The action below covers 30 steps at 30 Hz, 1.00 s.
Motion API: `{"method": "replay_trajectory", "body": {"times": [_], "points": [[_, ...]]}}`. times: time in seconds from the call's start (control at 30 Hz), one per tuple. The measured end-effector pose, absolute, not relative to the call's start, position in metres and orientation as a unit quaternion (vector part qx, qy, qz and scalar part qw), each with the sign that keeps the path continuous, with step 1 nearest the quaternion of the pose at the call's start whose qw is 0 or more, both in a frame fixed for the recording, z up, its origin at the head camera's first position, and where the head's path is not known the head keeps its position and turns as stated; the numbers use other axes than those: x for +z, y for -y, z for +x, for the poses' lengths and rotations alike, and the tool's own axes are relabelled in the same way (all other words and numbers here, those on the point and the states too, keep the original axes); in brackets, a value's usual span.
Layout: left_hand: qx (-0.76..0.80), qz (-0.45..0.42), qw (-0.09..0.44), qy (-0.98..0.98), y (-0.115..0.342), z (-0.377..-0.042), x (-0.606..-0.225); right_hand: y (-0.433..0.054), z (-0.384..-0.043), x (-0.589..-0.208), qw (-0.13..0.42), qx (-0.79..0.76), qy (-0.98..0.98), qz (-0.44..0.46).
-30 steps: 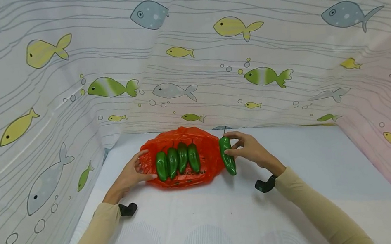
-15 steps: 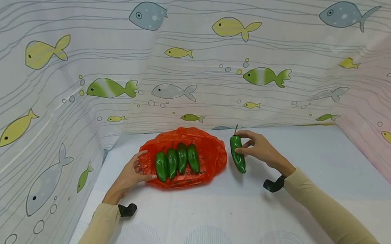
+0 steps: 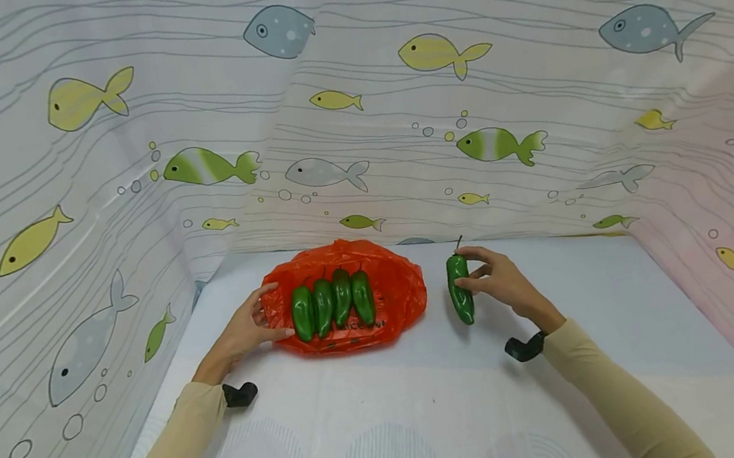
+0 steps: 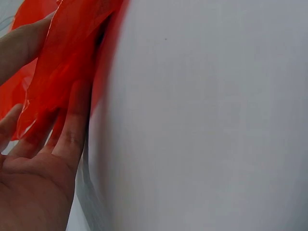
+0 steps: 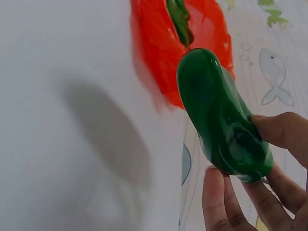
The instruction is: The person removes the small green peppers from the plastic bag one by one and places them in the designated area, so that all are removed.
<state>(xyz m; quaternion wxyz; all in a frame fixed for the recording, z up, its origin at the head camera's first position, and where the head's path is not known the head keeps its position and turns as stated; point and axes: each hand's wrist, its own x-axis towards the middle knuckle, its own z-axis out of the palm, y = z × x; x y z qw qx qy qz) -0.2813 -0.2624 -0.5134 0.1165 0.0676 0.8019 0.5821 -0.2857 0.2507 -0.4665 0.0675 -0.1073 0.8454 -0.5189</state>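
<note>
My right hand (image 3: 501, 279) pinches a glossy green chili pepper (image 3: 460, 290) by its sides, with its thin stem up. The right wrist view shows this green chili pepper (image 5: 219, 113) between thumb and fingers, apart from its shadow on the table. To its left a red plastic bag (image 3: 404, 290) lies spread out, with several green chili peppers (image 3: 343, 297) side by side on it. At the bag's left end rests my left hand (image 3: 241, 333), thumb and fingers spread wide apart. In the left wrist view the fingers (image 4: 72, 132) lie fairly straight against the red film (image 4: 72, 53).
A pale table (image 3: 367, 432) with faint arch patterns lies under everything. Fish-printed curtains (image 3: 393, 116) enclose its back and both sides. A black wrist camera sits at the left wrist (image 3: 241, 394), another at the right wrist (image 3: 525, 348).
My right hand has carried the chili pepper rightward, from the bag's right edge to above the table beside it. The left hand, the bag and the other chili peppers have stayed put.
</note>
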Motion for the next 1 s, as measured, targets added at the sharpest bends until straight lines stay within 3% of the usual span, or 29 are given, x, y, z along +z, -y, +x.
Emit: {"method": "replay_trajectory", "body": {"times": [0.63, 1.0], "points": [[0.566, 0.062, 0.115, -0.814, 0.261, -0.28, -0.511, -0.27, -0.3, -0.485, 0.054, -0.505, -0.858, -0.076], [0.569, 0.06, 0.121, -0.811, 0.262, -0.281, -0.512, -0.273, -0.306, -0.499, 0.073, -0.514, -0.853, -0.055]]}}
